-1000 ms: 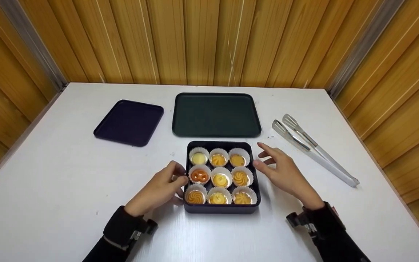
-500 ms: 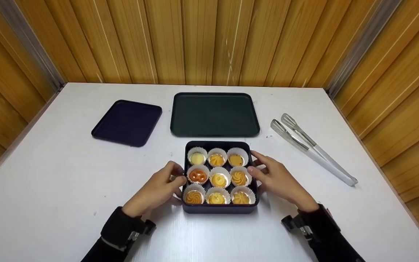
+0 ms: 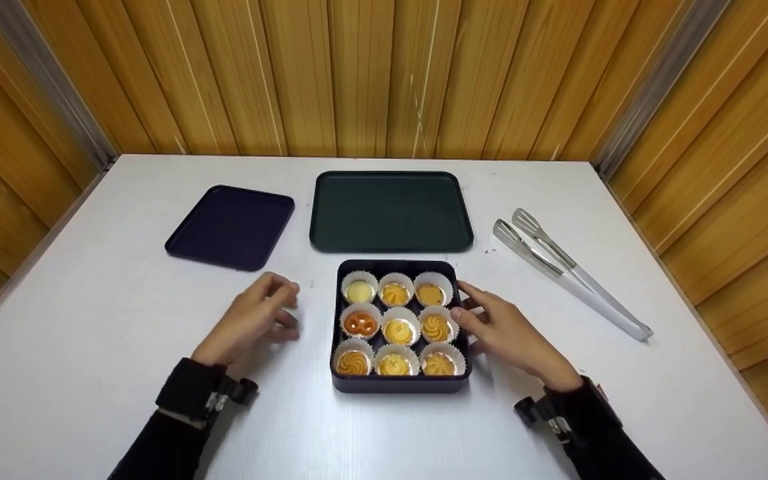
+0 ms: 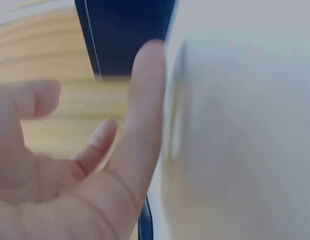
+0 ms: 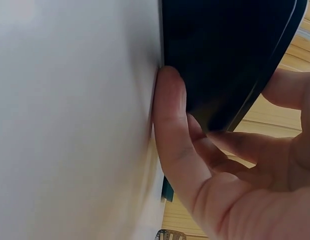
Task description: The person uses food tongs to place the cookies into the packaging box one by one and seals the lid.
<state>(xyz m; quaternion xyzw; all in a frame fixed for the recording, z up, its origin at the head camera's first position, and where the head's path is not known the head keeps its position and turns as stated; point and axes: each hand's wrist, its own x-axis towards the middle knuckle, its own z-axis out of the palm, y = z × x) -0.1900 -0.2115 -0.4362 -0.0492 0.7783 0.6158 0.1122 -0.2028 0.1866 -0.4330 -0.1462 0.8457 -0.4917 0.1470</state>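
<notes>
A dark purple square box [image 3: 401,385] stands on the white table, filled with several small cookies in white paper cups [image 3: 435,325]. One cookie is a reddish-brown pretzel shape [image 3: 361,324]. At the box's right side rests my right hand [image 3: 511,337]: the thumb tip meets the rim and the fingers lie along the outer wall, as the right wrist view shows against the dark side wall [image 5: 220,50]. My left hand [image 3: 247,320] is in the air left of the box, apart from it, loosely bent and holding nothing.
Behind the box lies a dark green rectangular tray [image 3: 391,213]. A dark purple square lid or tray [image 3: 231,228] is at the back left. Metal tongs [image 3: 574,277] lie spread on the right. Wood-patterned panels [image 3: 357,80] enclose the table's back and sides.
My right hand came in to touch the box's right side and stays there. My left hand has let go of the left side and moved away to the left.
</notes>
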